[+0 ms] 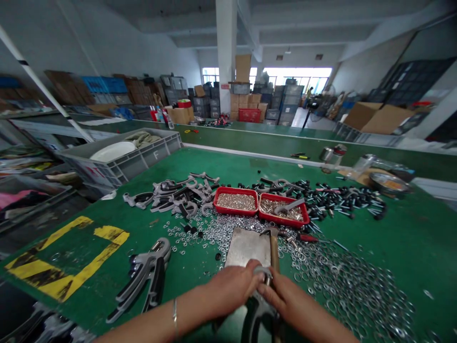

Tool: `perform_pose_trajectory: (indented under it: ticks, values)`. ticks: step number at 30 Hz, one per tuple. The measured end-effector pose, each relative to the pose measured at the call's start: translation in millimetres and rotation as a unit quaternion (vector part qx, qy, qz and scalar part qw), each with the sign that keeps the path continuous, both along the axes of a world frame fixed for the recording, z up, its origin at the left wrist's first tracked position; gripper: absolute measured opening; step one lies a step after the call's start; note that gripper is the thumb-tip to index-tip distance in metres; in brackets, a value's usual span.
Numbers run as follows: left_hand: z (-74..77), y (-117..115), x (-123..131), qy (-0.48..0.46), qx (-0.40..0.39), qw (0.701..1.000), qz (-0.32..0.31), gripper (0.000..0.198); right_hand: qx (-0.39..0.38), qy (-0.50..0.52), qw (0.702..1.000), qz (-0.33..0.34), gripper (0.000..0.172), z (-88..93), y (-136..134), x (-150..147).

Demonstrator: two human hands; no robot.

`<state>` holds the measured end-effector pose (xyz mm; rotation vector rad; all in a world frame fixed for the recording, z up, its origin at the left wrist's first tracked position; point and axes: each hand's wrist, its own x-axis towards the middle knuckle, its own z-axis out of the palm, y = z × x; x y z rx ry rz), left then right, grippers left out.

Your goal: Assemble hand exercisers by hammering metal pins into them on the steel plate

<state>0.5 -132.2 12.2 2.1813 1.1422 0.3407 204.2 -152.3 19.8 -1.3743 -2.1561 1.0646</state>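
Note:
Both my hands meet at the table's near edge on a grey and black metal tool part (262, 305). My left hand (232, 288) grips its top end with curled fingers. My right hand (285, 297) pinches the same part from the right. Just beyond them lies a flat steel plate (248, 247) with a wooden-handled hammer (273, 245) resting along its right side. Loose metal washers (342, 281) are scattered around and to the right.
Two red trays (262, 206) of small metal parts sit mid-table. Finished grey and black tools (146, 278) lie at my left, more parts (174, 193) further back, black-headed bolts (342, 197) at right. A grey crate (121, 157) stands on the far left corner.

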Motion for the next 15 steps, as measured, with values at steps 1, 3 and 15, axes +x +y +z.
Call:
perform_pose_trajectory:
  ticks: [1,3,15]
  values:
    - [-0.7,16,3,0.044,0.012,0.999,0.011,0.045,0.028,-0.044,0.999,0.002,0.032,4.4,20,9]
    - [-0.7,47,7,0.124,0.053,0.991,0.024,0.046,0.161,-0.17,0.971,-0.058,0.031,14.2,64,28]
    - [22.9,200,86,0.198,0.239,0.95,-0.028,0.019,0.216,-0.376,0.896,-0.094,0.029,-3.3,233,25]
